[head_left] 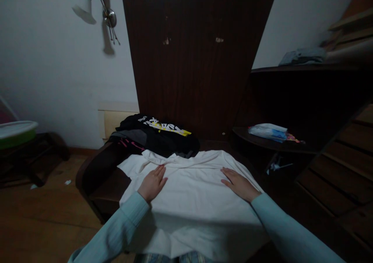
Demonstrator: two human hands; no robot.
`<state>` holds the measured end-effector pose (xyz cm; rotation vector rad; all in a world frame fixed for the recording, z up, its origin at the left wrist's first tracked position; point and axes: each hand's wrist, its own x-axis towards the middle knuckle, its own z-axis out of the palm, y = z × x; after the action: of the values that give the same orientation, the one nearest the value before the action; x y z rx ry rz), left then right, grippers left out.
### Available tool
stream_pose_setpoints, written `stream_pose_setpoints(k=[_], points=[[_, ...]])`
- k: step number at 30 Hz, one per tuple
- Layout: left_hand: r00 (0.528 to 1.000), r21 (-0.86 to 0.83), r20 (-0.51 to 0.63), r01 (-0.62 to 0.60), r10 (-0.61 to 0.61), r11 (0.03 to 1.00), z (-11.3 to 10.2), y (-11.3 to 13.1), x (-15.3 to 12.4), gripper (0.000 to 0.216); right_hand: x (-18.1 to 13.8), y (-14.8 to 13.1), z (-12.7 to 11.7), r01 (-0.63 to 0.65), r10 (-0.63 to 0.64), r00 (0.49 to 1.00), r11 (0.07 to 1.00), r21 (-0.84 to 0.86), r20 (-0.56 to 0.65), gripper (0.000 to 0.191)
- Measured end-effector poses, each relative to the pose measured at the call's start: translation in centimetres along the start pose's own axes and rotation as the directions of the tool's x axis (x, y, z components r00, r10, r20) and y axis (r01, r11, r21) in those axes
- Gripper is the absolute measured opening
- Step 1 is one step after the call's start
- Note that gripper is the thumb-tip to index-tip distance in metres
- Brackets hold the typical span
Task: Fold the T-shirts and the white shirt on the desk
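A white T-shirt [192,193] lies spread over a dark brown seat, with its collar side away from me and its near edge hanging toward my knees. My left hand [153,183] rests flat on the shirt's upper left part, fingers stretched out. On the upper right part lies my right hand [239,184], also flat with fingers extended. Slight wrinkles run across the cloth between the hands. Just behind the collar, dark clothes [151,136] with white, yellow and pink print are heaped on the seat.
A tall dark wood panel [192,61] stands behind the seat. To the right, a curved shelf [274,143] holds a plastic packet [268,132]; folded cloth [303,56] lies on the level above. At left, a green basin [17,134] sits on a dark stool [32,154].
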<state>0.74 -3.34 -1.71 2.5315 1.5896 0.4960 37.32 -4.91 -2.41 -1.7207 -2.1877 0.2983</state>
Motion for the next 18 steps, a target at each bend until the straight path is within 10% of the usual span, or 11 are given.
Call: stream_pose_setpoints(k=[6, 18], points=[[0.976, 0.170, 0.202, 0.052, -0.087, 0.984, -3.7, 2.0, 0.4, 0.041, -0.3, -3.9, -3.6, -0.127, 0.152, 0.982, 0.972, -0.200, 0.114, 0.033], [0.959, 0.265, 0.040, 0.259, -0.279, 0.929, -1.4, 1.6, 4.8, 0.023, 8.2, -4.0, -1.7, -0.256, 0.279, 0.958, 0.938, -0.234, 0.069, 0.024]])
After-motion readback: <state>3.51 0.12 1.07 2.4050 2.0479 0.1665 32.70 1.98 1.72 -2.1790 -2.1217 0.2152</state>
